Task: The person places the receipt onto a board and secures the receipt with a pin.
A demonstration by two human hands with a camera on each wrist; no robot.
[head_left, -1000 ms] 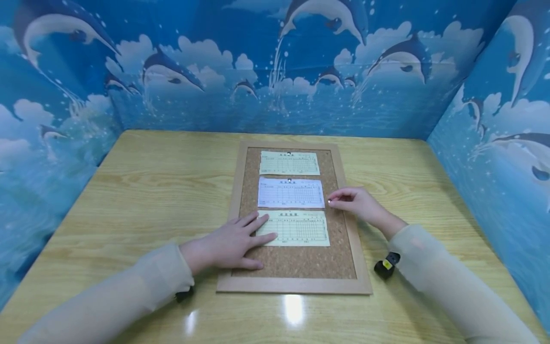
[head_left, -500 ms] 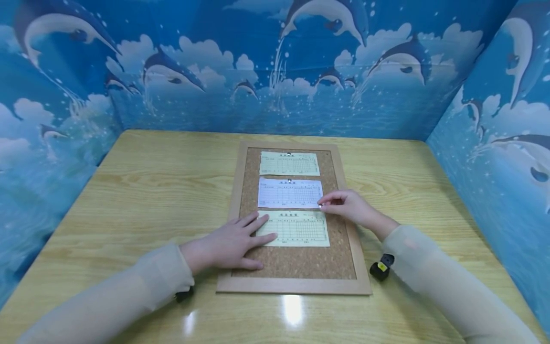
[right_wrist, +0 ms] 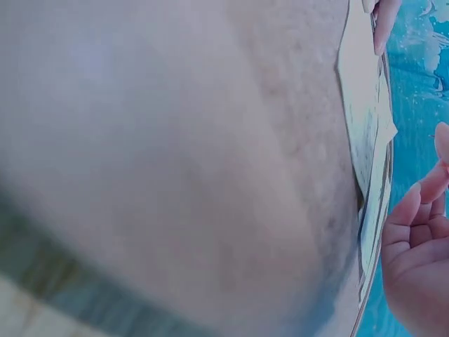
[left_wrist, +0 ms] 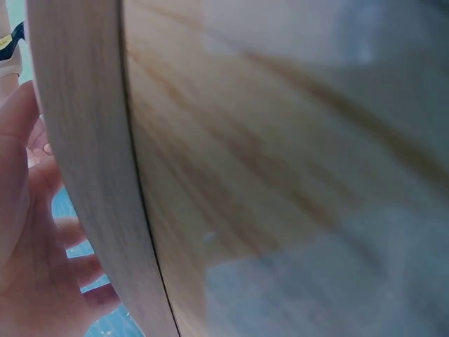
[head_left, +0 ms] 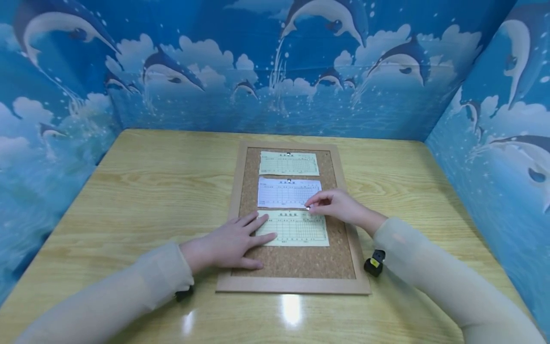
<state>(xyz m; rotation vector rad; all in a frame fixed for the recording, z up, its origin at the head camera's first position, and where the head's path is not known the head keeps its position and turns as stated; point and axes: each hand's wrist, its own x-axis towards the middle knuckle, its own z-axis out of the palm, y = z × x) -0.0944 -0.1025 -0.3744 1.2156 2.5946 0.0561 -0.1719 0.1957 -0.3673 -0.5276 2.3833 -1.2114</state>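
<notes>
My left hand (head_left: 232, 241) lies with spread, straight fingers on the left side of the lowest slip, a pale green printed form (head_left: 301, 231) on the corkboard (head_left: 296, 263). Between thumb and index finger, my right hand (head_left: 337, 206) pinches a small shiny push pin (head_left: 308, 208), close over the gap between that slip and the lilac form (head_left: 279, 193) above it. A pin (head_left: 289, 180) sits at the lilac form's top middle. Higher up, another pale green form (head_left: 279, 165) has a pin (head_left: 288, 154) too. In the right wrist view, the slips (right_wrist: 361, 105) appear edge-on.
The corkboard's wooden frame (head_left: 292, 285) rests on a wood-grain table (head_left: 172, 191). A blue dolphin-print backdrop (head_left: 258, 110) encloses the back and sides. Black wrist cameras (head_left: 374, 265) hang under the sleeves.
My right hand has moved left with the push pin, from the board's right side to above the lowest slip's upper edge. The left hand has stayed in place.
</notes>
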